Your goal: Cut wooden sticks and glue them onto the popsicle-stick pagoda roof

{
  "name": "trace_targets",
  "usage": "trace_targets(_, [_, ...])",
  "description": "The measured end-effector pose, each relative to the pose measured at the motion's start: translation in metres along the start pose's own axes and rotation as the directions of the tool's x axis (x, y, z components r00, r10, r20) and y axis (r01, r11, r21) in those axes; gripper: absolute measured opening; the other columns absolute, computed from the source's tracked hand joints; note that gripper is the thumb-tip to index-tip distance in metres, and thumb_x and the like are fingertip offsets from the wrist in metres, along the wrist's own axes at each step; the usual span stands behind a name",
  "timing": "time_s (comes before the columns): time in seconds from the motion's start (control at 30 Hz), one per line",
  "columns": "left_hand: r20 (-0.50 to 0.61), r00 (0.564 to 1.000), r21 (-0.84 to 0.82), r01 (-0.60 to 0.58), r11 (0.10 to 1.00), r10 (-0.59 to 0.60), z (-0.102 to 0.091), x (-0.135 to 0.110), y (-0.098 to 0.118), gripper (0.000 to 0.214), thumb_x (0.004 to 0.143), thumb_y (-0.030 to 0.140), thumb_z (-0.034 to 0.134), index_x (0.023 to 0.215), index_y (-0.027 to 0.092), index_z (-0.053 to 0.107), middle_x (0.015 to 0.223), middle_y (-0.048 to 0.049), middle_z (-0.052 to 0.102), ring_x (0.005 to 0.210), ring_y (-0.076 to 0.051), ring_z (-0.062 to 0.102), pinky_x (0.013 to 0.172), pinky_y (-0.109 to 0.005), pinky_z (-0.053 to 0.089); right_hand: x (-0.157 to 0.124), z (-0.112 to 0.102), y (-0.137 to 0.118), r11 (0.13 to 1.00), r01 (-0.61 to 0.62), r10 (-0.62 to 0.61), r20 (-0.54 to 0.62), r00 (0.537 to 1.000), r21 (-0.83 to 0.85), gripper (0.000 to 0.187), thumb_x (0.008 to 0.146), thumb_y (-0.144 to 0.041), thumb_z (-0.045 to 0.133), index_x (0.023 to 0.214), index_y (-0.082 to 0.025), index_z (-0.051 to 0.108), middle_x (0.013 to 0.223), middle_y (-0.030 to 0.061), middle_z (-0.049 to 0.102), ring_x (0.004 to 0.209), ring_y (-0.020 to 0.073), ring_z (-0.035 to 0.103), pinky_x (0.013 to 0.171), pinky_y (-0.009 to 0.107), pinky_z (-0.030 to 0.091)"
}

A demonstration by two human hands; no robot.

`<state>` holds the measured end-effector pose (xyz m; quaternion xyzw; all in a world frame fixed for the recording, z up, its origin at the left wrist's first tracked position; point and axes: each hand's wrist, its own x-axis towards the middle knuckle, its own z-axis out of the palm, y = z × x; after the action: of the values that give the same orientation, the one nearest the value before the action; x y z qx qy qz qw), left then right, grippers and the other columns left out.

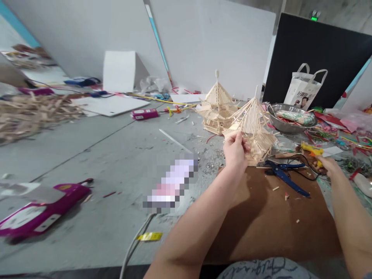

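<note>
My left hand point(236, 150) is closed in a pinch in front of the nearer wooden-stick pagoda model point(251, 120). What its fingertips hold, if anything, is too small to make out. At the right, my right hand point(327, 166) is wrapped round the handle of a yellow glue gun point(312, 148), its nozzle end pointing left. A second stick pagoda point(217, 104) with a finished-looking pointed roof stands behind and to the left. Blue-handled cutters point(286, 179) lie on the brown board point(273, 224) between my arms, among small stick offcuts.
A blurred-out phone point(171, 184) with a cable lies left of my forearm. Magenta tools point(49, 209) sit on the grey table point(116, 155). Back right hold a metal bowl point(290, 123) of packaged sticks, a white bag point(303, 91) and craft clutter. Loose sticks point(35, 112) are heaped far left.
</note>
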<state>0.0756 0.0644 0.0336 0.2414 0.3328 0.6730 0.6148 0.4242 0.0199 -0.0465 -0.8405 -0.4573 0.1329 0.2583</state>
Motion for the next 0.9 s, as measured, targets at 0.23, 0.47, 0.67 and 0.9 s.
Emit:
trace_targets(0.23, [-0.005,0.985,-0.052,-0.170,0.984,0.170,0.001,-0.004,0.022,0.019,0.073,0.032,0.062,0.068,0.018,0.050,0.054,0.0078,0.045,0.031,-0.001,0.036,0.031,-0.018,0.024,-0.025,-0.027,-0.037,0.813,0.082,-0.059,-0.058,0.997,0.576,0.018,0.067,-0.045,0.055,0.063,-0.029,0.049,0.064,0.0091,0.058,0.062,0.0253,0.061,0.048,0.036,0.045])
trace_targets(0.47, [-0.003,0.991,-0.100,-0.137,0.986,0.137,0.004,-0.005,0.024,0.028,0.074,0.038,0.061,0.067,0.019,0.042,0.053,0.0086,0.043,0.031,-0.001,0.036,0.033,-0.017,0.026,-0.064,-0.054,-0.115,0.677,0.402,-0.456,-0.078,0.887,0.617,0.021,0.070,-0.030,0.048,0.086,-0.032,0.060,0.083,0.0047,0.062,0.048,0.0165,0.052,0.050,0.037,0.044])
trace_targets(0.67, [0.077,0.996,-0.132,-0.036,0.991,0.046,0.003,-0.017,0.002,0.021,0.083,0.033,0.048,0.071,0.020,0.038,0.058,0.0079,0.044,0.031,-0.002,0.039,0.032,-0.017,0.026,-0.098,-0.050,-0.190,0.660,0.556,-0.645,0.002,0.764,0.505,0.016,0.071,-0.035,0.056,0.085,-0.028,0.060,0.078,-0.0004,0.061,0.045,0.0116,0.049,0.047,0.031,0.045])
trace_targets(0.9, [0.037,0.999,-0.136,0.032,0.990,-0.028,0.000,-0.012,0.001,0.018,0.085,0.027,0.044,0.072,0.020,0.035,0.058,0.0086,0.041,0.031,-0.002,0.036,0.033,-0.016,0.026,-0.098,-0.034,-0.230,0.638,0.756,-0.770,0.124,0.625,0.148,0.025,0.079,-0.047,0.049,0.083,-0.023,0.056,0.051,-0.0050,0.049,0.039,0.0103,0.044,0.041,0.027,0.039])
